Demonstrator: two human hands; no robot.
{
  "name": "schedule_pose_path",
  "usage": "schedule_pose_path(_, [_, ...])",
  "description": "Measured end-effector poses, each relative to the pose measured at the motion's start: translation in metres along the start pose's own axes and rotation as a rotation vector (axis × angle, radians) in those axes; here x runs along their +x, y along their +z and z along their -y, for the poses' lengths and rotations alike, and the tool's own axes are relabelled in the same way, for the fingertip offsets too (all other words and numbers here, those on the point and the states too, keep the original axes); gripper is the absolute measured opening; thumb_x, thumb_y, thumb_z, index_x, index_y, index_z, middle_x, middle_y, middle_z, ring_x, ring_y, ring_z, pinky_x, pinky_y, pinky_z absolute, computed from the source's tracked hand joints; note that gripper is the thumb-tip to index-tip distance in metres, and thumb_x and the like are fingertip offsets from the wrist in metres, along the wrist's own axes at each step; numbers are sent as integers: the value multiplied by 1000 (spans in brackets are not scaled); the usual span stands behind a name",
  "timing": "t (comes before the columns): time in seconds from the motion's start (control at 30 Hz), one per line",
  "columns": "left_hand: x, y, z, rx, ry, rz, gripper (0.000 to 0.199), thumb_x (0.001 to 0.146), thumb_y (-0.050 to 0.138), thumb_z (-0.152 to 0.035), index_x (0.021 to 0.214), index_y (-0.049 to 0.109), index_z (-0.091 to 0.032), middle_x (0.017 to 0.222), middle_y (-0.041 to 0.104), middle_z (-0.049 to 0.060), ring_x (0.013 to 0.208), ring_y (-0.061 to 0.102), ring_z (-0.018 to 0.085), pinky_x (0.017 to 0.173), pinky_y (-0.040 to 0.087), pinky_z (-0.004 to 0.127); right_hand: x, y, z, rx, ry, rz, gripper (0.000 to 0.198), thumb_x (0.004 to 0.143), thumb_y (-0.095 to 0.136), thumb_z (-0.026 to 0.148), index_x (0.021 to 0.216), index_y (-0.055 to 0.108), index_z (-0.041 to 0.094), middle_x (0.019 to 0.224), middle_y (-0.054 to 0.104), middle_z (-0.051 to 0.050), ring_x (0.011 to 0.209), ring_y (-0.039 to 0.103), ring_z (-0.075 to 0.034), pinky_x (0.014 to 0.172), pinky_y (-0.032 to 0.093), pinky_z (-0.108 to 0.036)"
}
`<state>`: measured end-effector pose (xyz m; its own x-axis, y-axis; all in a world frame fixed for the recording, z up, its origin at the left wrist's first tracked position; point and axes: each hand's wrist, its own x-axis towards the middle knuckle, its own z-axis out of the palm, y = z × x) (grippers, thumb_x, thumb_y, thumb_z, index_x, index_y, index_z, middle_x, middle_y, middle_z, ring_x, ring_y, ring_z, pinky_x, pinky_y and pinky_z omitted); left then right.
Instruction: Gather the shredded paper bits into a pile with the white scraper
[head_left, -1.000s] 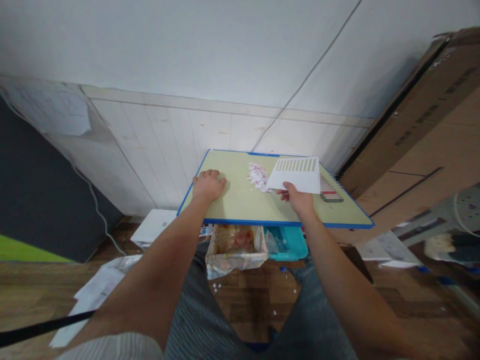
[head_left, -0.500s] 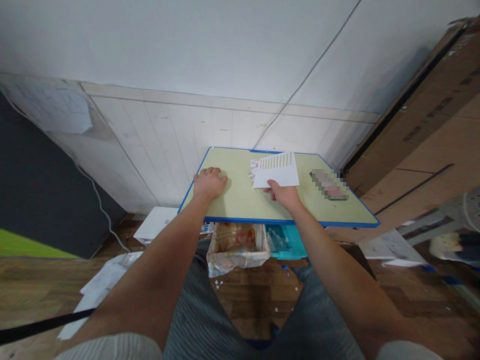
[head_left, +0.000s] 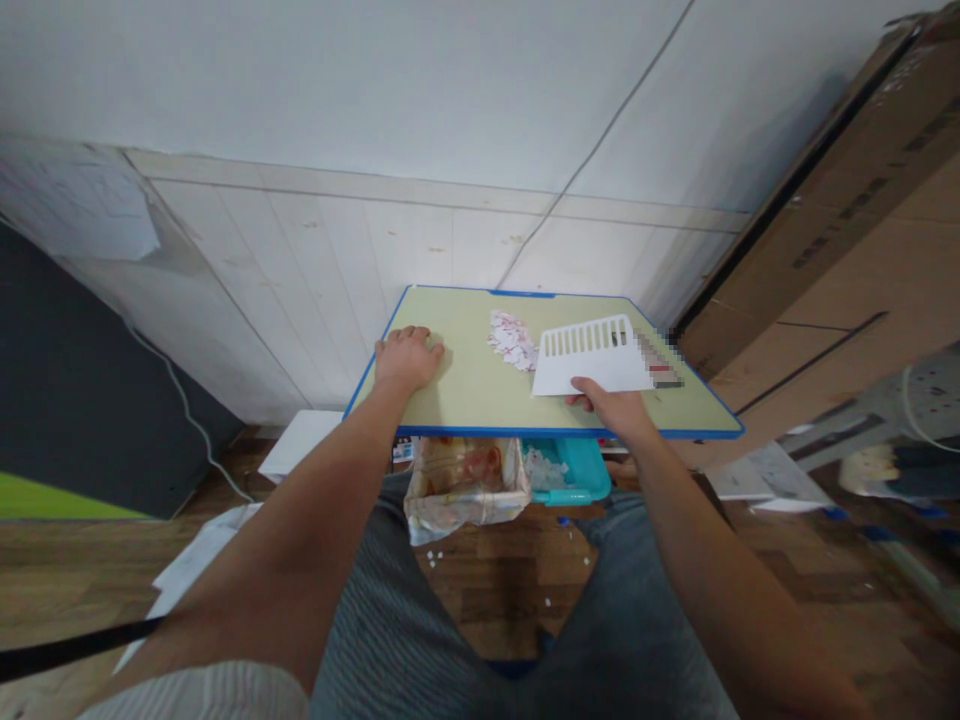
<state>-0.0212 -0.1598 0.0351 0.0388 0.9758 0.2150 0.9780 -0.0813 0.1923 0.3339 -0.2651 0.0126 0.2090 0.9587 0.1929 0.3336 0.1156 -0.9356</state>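
Note:
My right hand (head_left: pixel 611 408) grips the near edge of a flat white sheet with a row of slots (head_left: pixel 592 368), thumb on top, a little above the table's right half. The sheet partly covers a blurred-out flat object, likely a phone (head_left: pixel 664 365). Left of the sheet lies a pile of small white paper scraps with reddish marks (head_left: pixel 511 340). Palm down near the left edge of the pale yellow, blue-rimmed table (head_left: pixel 465 400), my left hand (head_left: pixel 409 355) rests with fingers apart and holds nothing.
Under the table's front edge stand a plastic-lined bin (head_left: pixel 469 510) and a turquoise tub (head_left: pixel 574 490) with pale scraps inside. A white box (head_left: pixel 300 443) is at the left. Large cardboard boxes (head_left: pixel 847 270) lean at the right. Bits of paper lie on the wooden floor.
My right hand has moved the slotted sheet to the right, uncovering the pile of scraps and partly covering the blurred object. My left hand stays on the table. The view has shifted slightly.

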Motion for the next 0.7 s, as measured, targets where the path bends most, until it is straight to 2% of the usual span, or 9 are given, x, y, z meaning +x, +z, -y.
schedule_pose_path(0.17, [4,4,3,9,-6,-7,62,118,47,-49,167,72,-19,180,66,20,166,57,44,136,45,66,-2,-5,-3,75,23,-2,26,73,83,48,72,69,27,65,75,-6,59,64,-23,61,59,-37])
schedule_pose_path(0.27, [5,5,5,15,-1,-11,63,118,46,-50,167,72,-18,179,66,20,166,57,43,136,46,64,-3,-5,-1,121,41,2,24,68,83,44,75,70,26,64,74,-4,56,63,-22,56,57,-36])
schedule_pose_path(0.4, [5,6,6,8,4,-15,63,118,47,-50,167,72,-18,179,66,20,165,58,44,135,47,66,-6,-7,2,168,54,25,22,62,83,42,70,69,26,60,73,-4,53,60,-22,51,53,-35])
schedule_pose_path(0.7, [2,1,2,6,-6,-7,61,119,48,-49,167,72,-19,180,66,21,167,57,44,137,46,65,-6,-6,2,212,70,17,25,62,83,45,67,65,27,55,68,-3,51,55,-20,50,50,-34])
